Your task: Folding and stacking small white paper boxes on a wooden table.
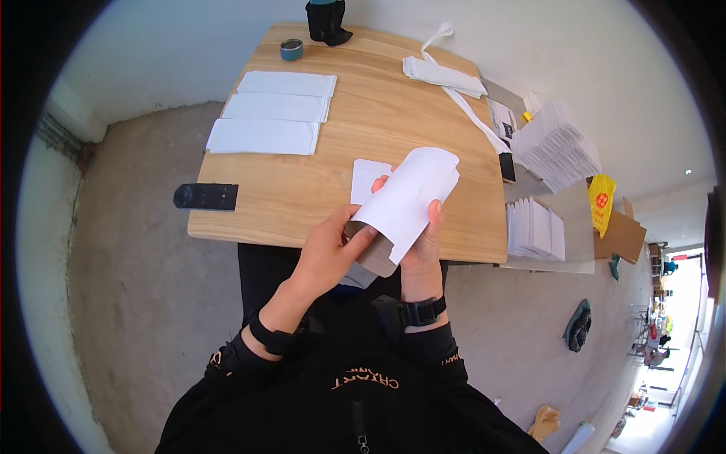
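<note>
Plainly white, curved cardboard sleeve, brown inside, both hands gripping.

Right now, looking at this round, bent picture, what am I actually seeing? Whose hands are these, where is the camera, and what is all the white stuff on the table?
No machine here: a person wears a wide-angle camera on the head, looking down, which bends the edges. The left hand and right hand together hold a white folded paper sleeve with a brown inside. On the wooden table lie three stacks of flat white sheets, a small white card, a roll of tape and a white strapped bundle. More white stacks sit to the right.
</note>
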